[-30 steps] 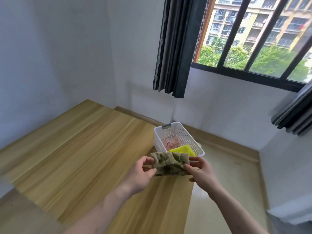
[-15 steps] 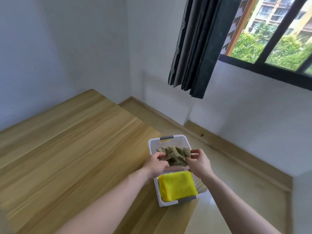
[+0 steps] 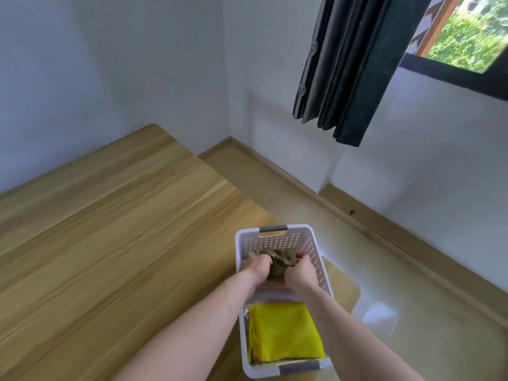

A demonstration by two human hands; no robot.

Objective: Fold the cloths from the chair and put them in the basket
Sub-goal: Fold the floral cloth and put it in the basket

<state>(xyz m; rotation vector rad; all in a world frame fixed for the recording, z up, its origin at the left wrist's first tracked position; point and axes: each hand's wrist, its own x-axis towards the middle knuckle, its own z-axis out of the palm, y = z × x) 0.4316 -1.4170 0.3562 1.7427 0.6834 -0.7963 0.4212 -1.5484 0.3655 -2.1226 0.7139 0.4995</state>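
Our left hand and right hand each keep a clamped grip on the olive cloth — down inside the basket's far half; a yellow cloth fills its near half.

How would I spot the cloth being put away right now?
Find the white basket at the wooden table's corner. In its far half, the left hand and right hand grip an olive-green cloth; it is dull and crumpled, unlike the flat yellow cloth nearer.
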